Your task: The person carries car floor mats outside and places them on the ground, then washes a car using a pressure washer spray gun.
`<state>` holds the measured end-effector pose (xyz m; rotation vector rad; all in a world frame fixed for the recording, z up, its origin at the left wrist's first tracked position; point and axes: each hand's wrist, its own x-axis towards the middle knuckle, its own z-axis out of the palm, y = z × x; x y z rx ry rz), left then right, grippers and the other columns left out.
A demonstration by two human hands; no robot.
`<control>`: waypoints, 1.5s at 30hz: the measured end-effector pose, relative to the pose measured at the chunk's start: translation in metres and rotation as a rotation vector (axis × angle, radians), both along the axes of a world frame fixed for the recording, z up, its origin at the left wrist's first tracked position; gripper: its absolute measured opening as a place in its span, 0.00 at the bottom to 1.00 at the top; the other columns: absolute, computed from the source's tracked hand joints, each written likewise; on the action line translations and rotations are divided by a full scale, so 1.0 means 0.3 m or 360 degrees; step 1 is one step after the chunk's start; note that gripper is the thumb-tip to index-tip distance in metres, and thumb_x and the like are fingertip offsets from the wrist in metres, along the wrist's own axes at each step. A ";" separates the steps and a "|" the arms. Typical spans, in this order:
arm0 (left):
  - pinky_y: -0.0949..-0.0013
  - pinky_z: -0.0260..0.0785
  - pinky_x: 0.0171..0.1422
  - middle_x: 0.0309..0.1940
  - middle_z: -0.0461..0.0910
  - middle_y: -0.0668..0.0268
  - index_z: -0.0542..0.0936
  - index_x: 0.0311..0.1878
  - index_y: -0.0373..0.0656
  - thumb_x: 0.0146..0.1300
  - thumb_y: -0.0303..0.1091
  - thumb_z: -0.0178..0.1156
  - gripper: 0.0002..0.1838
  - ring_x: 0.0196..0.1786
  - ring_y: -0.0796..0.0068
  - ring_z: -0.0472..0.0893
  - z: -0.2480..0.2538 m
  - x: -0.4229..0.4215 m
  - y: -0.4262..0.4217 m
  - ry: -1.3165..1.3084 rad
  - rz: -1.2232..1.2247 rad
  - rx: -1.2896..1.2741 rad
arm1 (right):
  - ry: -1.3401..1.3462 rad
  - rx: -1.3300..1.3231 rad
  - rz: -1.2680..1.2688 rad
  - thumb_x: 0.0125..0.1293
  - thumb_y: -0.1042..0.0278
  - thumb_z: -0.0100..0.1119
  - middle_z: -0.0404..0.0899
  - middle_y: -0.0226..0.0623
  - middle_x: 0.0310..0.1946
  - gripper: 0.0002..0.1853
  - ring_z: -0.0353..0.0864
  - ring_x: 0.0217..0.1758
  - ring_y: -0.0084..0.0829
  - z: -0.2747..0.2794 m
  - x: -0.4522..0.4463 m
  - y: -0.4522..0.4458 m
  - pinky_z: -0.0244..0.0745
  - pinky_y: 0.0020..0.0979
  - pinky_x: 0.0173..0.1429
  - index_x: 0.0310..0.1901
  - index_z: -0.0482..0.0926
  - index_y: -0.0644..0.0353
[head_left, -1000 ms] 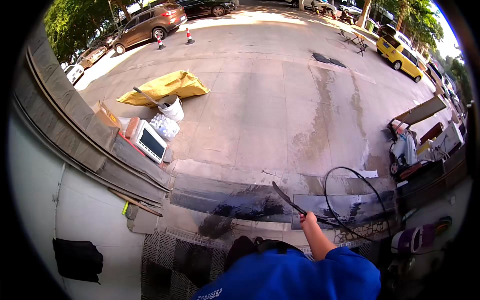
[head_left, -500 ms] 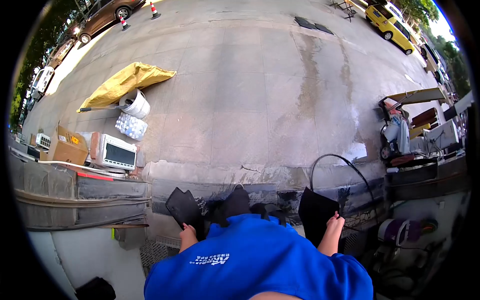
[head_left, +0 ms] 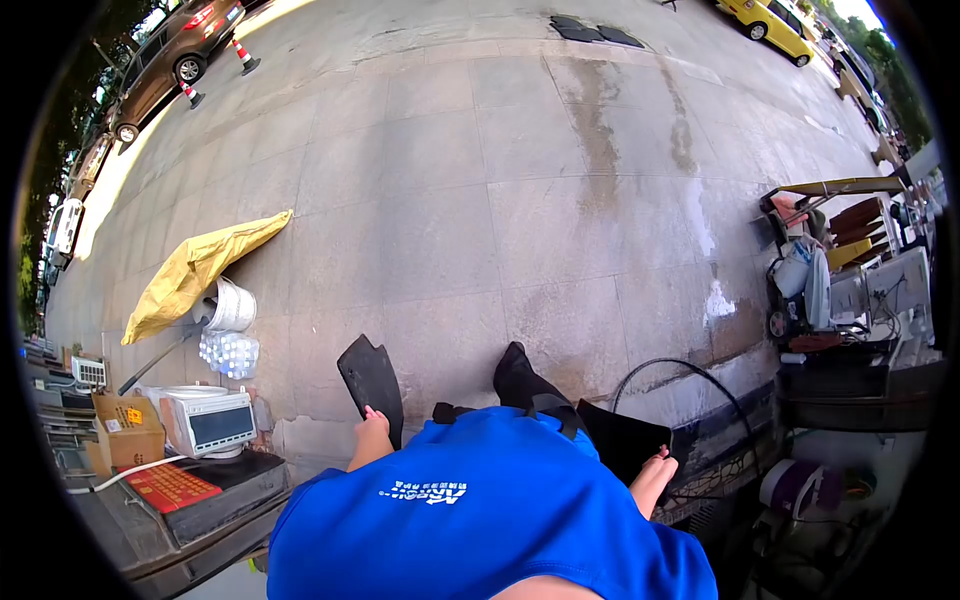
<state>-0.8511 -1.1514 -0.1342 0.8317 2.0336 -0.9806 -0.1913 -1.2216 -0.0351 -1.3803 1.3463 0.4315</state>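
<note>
On the left of the paving, a yellow sack lies beside a white bucket with a long handle slanting out of it, and a pack of clear bottles sits close by. Nearer are a white appliance with a dark front panel, a cardboard box (it bears an orange label), and a red sign with yellow lettering. Farther off, a brown car stands near two striped cones; a yellow car is at upper right. Mixed clutter crowds the right edge, above a purple-and-white bucket in shade.
</note>
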 end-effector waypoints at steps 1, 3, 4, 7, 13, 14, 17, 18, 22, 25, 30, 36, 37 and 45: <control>0.56 0.68 0.61 0.59 0.73 0.63 0.60 0.68 0.49 0.70 0.50 0.29 0.29 0.55 0.59 0.79 0.026 0.045 0.068 0.0011 0.0022 0.0065 | -0.0023 0.0015 0.0058 0.67 0.62 0.40 0.76 0.21 0.14 0.19 0.66 0.11 0.16 0.014 0.030 0.087 0.58 0.19 0.13 0.27 0.82 0.53; 0.55 0.66 0.64 0.63 0.71 0.64 0.56 0.73 0.51 0.70 0.53 0.26 0.32 0.58 0.58 0.77 0.113 0.121 0.272 0.0015 0.0094 0.0103 | -0.0145 0.0279 0.0160 0.67 0.62 0.39 0.77 0.24 0.15 0.19 0.67 0.11 0.17 -0.054 0.042 0.215 0.58 0.18 0.13 0.27 0.82 0.55; 0.54 0.65 0.65 0.66 0.70 0.65 0.54 0.75 0.52 0.70 0.55 0.24 0.33 0.60 0.58 0.76 0.172 0.182 0.385 0.0007 0.0168 0.0087 | -0.0153 0.0377 0.0230 0.68 0.62 0.38 0.77 0.26 0.16 0.19 0.68 0.12 0.17 -0.142 0.121 0.308 0.59 0.17 0.13 0.28 0.80 0.56; 0.54 0.58 0.71 0.68 0.66 0.63 0.57 0.74 0.55 0.71 0.54 0.24 0.32 0.65 0.58 0.71 -0.262 0.124 0.503 -0.0022 0.0272 0.0254 | -0.0118 0.0298 0.0293 0.69 0.61 0.38 0.81 0.31 0.20 0.18 0.72 0.13 0.16 -0.131 0.223 0.770 0.60 0.15 0.13 0.30 0.78 0.59; 0.55 0.61 0.66 0.60 0.73 0.60 0.64 0.67 0.53 0.70 0.54 0.31 0.28 0.62 0.57 0.71 -0.133 0.345 1.184 -0.0021 0.0032 0.0233 | -0.0075 0.0464 0.0216 0.69 0.61 0.41 0.79 0.30 0.18 0.17 0.69 0.11 0.16 -0.138 0.342 1.580 0.59 0.14 0.12 0.30 0.77 0.59; 0.55 0.62 0.65 0.58 0.73 0.60 0.65 0.65 0.52 0.70 0.53 0.32 0.27 0.60 0.57 0.72 -0.135 0.373 1.316 -0.0034 0.0008 0.0246 | -0.0098 0.0489 0.0208 0.69 0.61 0.41 0.79 0.30 0.18 0.17 0.69 0.11 0.16 -0.156 0.353 1.696 0.59 0.14 0.12 0.30 0.77 0.59; 0.56 0.65 0.60 0.53 0.76 0.58 0.69 0.60 0.50 0.69 0.51 0.35 0.24 0.56 0.57 0.75 -0.143 0.462 1.696 -0.0106 -0.0042 0.0276 | -0.0190 0.0470 0.0321 0.65 0.65 0.44 0.78 0.30 0.18 0.12 0.65 0.10 0.17 -0.145 0.490 2.110 0.56 0.16 0.11 0.29 0.76 0.58; 0.56 0.66 0.58 0.52 0.76 0.58 0.70 0.58 0.50 0.69 0.51 0.36 0.23 0.54 0.57 0.76 -0.131 0.479 1.828 -0.0116 -0.0067 0.0292 | -0.0241 0.0454 0.0262 0.64 0.65 0.45 0.78 0.30 0.19 0.11 0.66 0.11 0.17 -0.108 0.520 2.264 0.56 0.16 0.12 0.29 0.75 0.59; 0.58 0.70 0.51 0.45 0.79 0.56 0.75 0.50 0.47 0.68 0.48 0.41 0.20 0.48 0.57 0.79 -0.008 0.544 2.310 -0.0082 -0.0167 0.0402 | -0.0392 0.0645 0.0700 0.67 0.62 0.45 0.78 0.33 0.19 0.12 0.64 0.11 0.18 0.050 0.597 2.847 0.53 0.18 0.11 0.30 0.73 0.60; 0.59 0.73 0.47 0.40 0.81 0.54 0.79 0.45 0.45 0.67 0.46 0.44 0.18 0.43 0.57 0.81 0.058 0.583 2.668 -0.0040 -0.0245 0.0519 | -0.0537 0.0629 0.0999 0.65 0.63 0.49 0.78 0.36 0.19 0.12 0.63 0.10 0.19 0.031 0.645 3.277 0.53 0.19 0.12 0.27 0.72 0.61; 0.60 0.77 0.40 0.34 0.84 0.52 0.84 0.37 0.42 0.66 0.44 0.49 0.18 0.36 0.57 0.84 0.154 0.631 3.147 0.0044 -0.0293 0.0682 | -0.0723 0.0579 0.1226 0.65 0.65 0.51 0.79 0.42 0.19 0.10 0.63 0.10 0.21 0.007 0.656 4.095 0.55 0.20 0.12 0.28 0.71 0.61; 0.62 0.76 0.41 0.32 0.83 0.58 0.80 0.36 0.42 0.65 0.41 0.45 0.16 0.36 0.62 0.84 0.143 0.584 3.654 0.0126 0.0507 0.0665 | -0.0697 0.0457 0.1502 0.63 0.70 0.54 0.78 0.43 0.17 0.06 0.64 0.09 0.24 0.102 0.639 4.950 0.56 0.21 0.12 0.29 0.71 0.60; 0.62 0.75 0.42 0.32 0.83 0.59 0.80 0.35 0.42 0.65 0.40 0.45 0.16 0.36 0.63 0.84 0.128 0.581 3.742 0.0105 0.0847 0.0778 | -0.0734 0.0511 0.1605 0.62 0.70 0.54 0.78 0.44 0.16 0.07 0.64 0.09 0.24 0.125 0.624 5.131 0.56 0.21 0.12 0.28 0.71 0.61; 0.65 0.74 0.43 0.30 0.81 0.67 0.75 0.33 0.42 0.64 0.35 0.40 0.14 0.35 0.70 0.83 -0.112 0.536 4.317 -0.0380 0.3487 0.1931 | -0.1280 0.0443 0.2493 0.49 0.74 0.62 0.72 0.36 0.14 0.07 0.68 0.10 0.27 0.177 0.543 6.309 0.57 0.27 0.14 0.21 0.73 0.63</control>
